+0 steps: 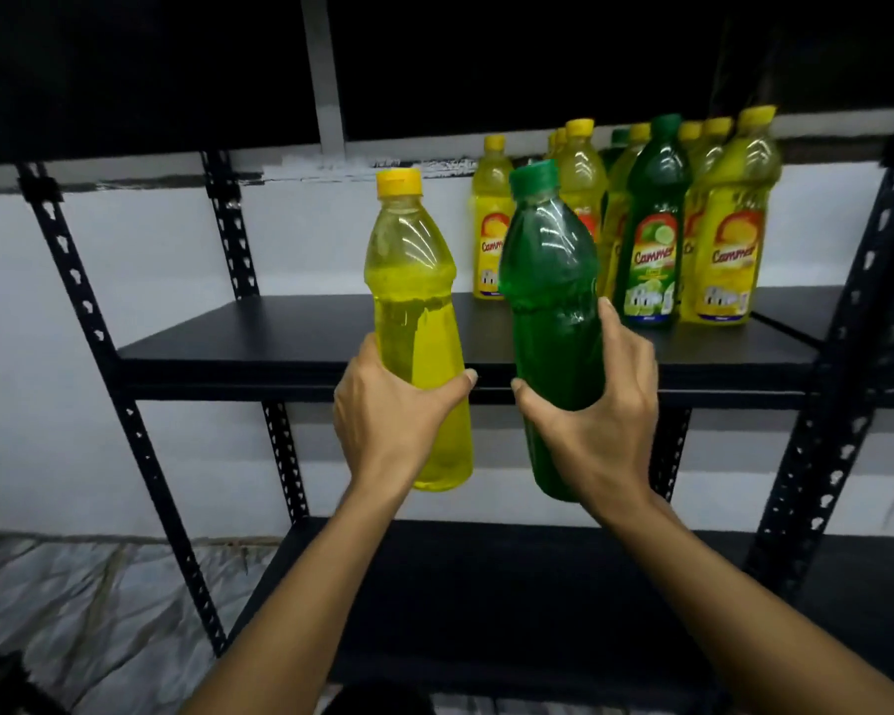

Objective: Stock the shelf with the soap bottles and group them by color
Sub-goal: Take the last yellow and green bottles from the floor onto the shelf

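My left hand (383, 410) grips a yellow soap bottle (414, 312) with a yellow cap, held upright in front of the middle shelf board (280, 343). My right hand (594, 420) grips a green soap bottle (550, 281) with a green cap, tilted slightly left. Both bottles show no label from this side. On the right part of the shelf stand several labelled yellow bottles (726, 240) and a labelled green bottle (651, 234) among them, with another green one half hidden behind.
The black metal rack has perforated uprights (99, 343) and a lower shelf board (486, 585) under my arms. A white wall lies behind. A marbled floor (73, 601) shows at the lower left. The left half of the middle shelf holds no bottles.
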{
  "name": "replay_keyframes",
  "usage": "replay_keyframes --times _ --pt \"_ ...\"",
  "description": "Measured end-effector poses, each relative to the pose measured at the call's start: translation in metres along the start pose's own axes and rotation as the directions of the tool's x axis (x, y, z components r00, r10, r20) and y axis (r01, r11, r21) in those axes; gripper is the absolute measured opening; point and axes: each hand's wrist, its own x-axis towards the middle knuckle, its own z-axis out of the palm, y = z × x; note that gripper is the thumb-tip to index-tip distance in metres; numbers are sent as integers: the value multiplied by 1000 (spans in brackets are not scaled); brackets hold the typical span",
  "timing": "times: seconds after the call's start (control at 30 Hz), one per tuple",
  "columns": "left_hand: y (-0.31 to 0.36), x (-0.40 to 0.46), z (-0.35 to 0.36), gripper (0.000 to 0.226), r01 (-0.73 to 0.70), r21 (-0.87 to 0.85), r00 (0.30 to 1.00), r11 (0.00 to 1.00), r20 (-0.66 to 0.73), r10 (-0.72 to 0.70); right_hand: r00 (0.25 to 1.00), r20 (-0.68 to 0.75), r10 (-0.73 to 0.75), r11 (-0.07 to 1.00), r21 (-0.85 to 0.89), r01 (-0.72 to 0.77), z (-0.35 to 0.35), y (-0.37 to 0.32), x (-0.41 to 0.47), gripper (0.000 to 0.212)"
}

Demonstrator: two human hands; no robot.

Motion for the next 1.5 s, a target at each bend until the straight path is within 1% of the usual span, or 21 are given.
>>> replay_keyframes --times 0.1,0.17,0.3,0.37,0.47,0.57,0.83,1.17,1.23,1.33,1.43,1.5 --pt "25 25 9 62 -22 -48 1000 999 2 22 1000 -25 5 1000 -12 -6 6 3 33 94" --pt "36 43 19 66 -45 -68 999 997 -15 44 999 -39 4 1000 -15 -5 11 7 54 94" --pt "51 76 36 80 -99 -21 993 995 -70 97 998 -61 -7 999 -51 4 26 14 89 95" --pt "53 89 45 84 -107 10 990 994 -95 107 998 -62 17 997 -71 -21 34 18 103 96" --pt "54 101 59 89 -66 29 991 997 -117 69 996 -48 69 994 -87 -73 48 27 117 97" --pt "50 108 76 85 -12 19 991 1000 -132 15 993 -38 110 989 -98 -114 62 39 124 99" --pt "33 121 110 83 38 -22 985 999 -166 -41 981 -55 185 975 -113 -190 90 60 126 99" --pt "23 130 128 85 11 -2 986 1000 -167 -11 977 -76 201 973 -101 -208 105 75 125 99" --pt "20 131 129 88 -4 -1 987 1000 -163 3 980 -60 192 974 -113 -198 104 77 123 100" --pt "10 125 130 97 -43 4 989 999 -139 43 981 27 191 976 -113 -187 99 80 120 104" --pt "0 113 130 110 -65 131 990 989 -112 79 971 134 199 971 -164 -177 93 80 111 112" --pt "0 106 129 112 -39 227 990 973 -125 69 953 156 258 944 -252 -215 92 79 102 117"
